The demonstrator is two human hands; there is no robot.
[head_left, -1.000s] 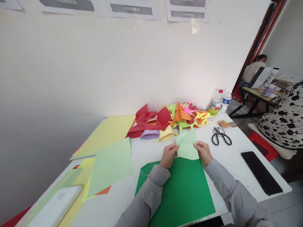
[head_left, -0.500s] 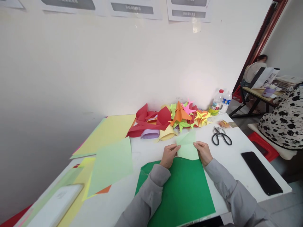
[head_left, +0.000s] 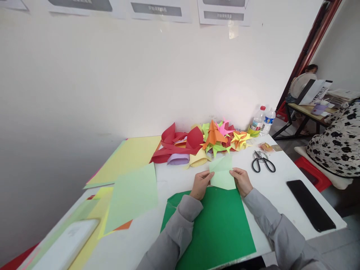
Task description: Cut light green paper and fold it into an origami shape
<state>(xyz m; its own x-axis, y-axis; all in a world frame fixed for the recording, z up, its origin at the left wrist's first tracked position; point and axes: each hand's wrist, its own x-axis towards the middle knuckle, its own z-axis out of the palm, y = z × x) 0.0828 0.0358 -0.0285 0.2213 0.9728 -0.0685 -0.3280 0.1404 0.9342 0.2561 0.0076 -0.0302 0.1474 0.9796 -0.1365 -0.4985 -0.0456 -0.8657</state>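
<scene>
A creased piece of pale green paper (head_left: 223,176) is held up between my hands, above the far edge of a dark green sheet (head_left: 219,225). My left hand (head_left: 201,183) pinches its left edge between thumb and fingers. At the right edge, my right hand (head_left: 242,180) is closed on the same paper. Just behind it lies a pile of folded paper pieces, with an orange paper figure (head_left: 213,135), a yellow paper star (head_left: 239,140) and a curled red paper strip (head_left: 180,148).
Black-handled scissors (head_left: 263,163) and a black phone (head_left: 311,205) lie to the right on the white table (head_left: 165,183). Two bottles (head_left: 257,122) stand at the back. Loose pale green sheets (head_left: 135,195) and a white box-like object (head_left: 66,245) are on the left. People sit at the far right.
</scene>
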